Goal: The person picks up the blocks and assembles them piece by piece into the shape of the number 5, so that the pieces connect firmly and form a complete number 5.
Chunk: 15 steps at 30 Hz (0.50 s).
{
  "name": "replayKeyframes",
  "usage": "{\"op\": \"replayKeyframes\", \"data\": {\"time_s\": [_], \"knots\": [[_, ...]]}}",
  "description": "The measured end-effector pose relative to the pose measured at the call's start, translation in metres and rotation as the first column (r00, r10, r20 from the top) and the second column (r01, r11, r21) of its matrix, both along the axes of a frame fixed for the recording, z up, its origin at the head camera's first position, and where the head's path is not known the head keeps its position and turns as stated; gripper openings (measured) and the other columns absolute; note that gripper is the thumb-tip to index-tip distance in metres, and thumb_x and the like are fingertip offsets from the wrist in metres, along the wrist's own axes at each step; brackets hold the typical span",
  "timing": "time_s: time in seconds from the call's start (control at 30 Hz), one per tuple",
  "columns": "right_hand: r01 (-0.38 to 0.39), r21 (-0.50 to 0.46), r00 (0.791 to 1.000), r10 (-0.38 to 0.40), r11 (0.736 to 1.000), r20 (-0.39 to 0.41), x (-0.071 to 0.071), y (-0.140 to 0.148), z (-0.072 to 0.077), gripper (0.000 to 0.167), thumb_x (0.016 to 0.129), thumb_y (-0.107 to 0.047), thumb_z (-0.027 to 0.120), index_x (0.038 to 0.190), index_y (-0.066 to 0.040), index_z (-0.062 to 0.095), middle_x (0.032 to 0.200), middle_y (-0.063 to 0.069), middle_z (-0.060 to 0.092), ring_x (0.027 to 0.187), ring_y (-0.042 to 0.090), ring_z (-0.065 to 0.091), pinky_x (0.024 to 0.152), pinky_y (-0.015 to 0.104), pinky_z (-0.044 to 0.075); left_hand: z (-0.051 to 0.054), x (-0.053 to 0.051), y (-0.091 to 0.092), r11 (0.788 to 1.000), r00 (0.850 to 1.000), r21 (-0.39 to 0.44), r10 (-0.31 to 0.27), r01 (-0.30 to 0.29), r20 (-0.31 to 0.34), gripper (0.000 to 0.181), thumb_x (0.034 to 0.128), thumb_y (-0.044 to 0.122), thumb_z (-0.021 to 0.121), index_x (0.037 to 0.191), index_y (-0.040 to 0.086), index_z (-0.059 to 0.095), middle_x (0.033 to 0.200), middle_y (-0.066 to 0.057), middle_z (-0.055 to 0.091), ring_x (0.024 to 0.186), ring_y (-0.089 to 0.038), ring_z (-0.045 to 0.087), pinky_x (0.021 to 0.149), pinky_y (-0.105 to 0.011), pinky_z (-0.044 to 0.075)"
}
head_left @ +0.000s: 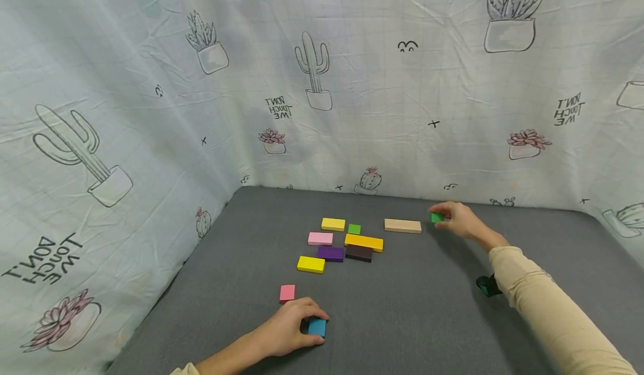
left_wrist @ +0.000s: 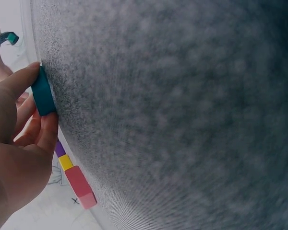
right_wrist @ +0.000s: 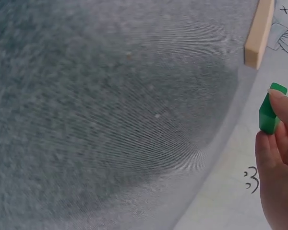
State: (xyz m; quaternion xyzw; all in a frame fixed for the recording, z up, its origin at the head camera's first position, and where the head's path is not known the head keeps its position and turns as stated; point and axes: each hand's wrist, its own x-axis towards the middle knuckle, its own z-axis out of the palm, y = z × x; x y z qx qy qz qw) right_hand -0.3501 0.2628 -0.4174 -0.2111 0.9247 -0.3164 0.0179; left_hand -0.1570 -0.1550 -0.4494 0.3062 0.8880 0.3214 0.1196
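Observation:
My left hand (head_left: 288, 328) pinches a blue block (head_left: 317, 327) between thumb and fingers at the near part of the grey table; the left wrist view shows the same blue block (left_wrist: 43, 92) at the surface. A pinkish-red block (head_left: 287, 293) lies just beyond that hand. Far to the right, my right hand (head_left: 460, 220) pinches a small green block (head_left: 436, 217). In the right wrist view the green block (right_wrist: 273, 109) appears raised off the table, apart from the tan wooden block (right_wrist: 259, 34) lying to its left in the head view.
Mid-table lie a yellow block (head_left: 334, 224), a small light-green block (head_left: 354, 229), a pink block (head_left: 320, 238), an orange-yellow block (head_left: 364, 242), a purple block (head_left: 330, 254), a dark brown block (head_left: 359, 253) and a bright yellow block (head_left: 311, 264). A cactus-print cloth (head_left: 362, 84) hangs behind.

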Motion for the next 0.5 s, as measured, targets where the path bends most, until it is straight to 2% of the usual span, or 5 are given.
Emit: {"op": "replayKeyframes", "data": {"time_s": [0.23,0.5], "knots": [[-0.041,0.026,0.999,0.041,0.999,0.0,-0.005,-0.001,-0.012,0.039,0.083,0.003,0.07,0.118,0.013,0.057,0.108,0.026,0.059,0.093,0.037,0.057,0.074,0.045,0.049,-0.001,0.0,0.0,1.0,1.0,-0.005,0.003,-0.003,-0.002,0.03,0.0829,0.027,0.076,0.109,0.015,0.069,0.101,0.013,0.056,0.091,-0.001,0.05,0.078,-0.021,0.047],[-0.06,0.037,0.998,0.059,0.998,0.02,-0.008,-0.006,-0.017,0.037,0.082,0.002,0.071,0.116,0.011,0.059,0.106,0.024,0.06,0.092,0.036,0.058,0.074,0.045,0.049,-0.002,0.0,0.0,1.0,1.0,0.005,0.006,-0.006,-0.011,0.029,0.0833,0.027,0.076,0.109,0.015,0.07,0.101,0.013,0.056,0.09,-0.001,0.05,0.078,-0.02,0.046]]}}
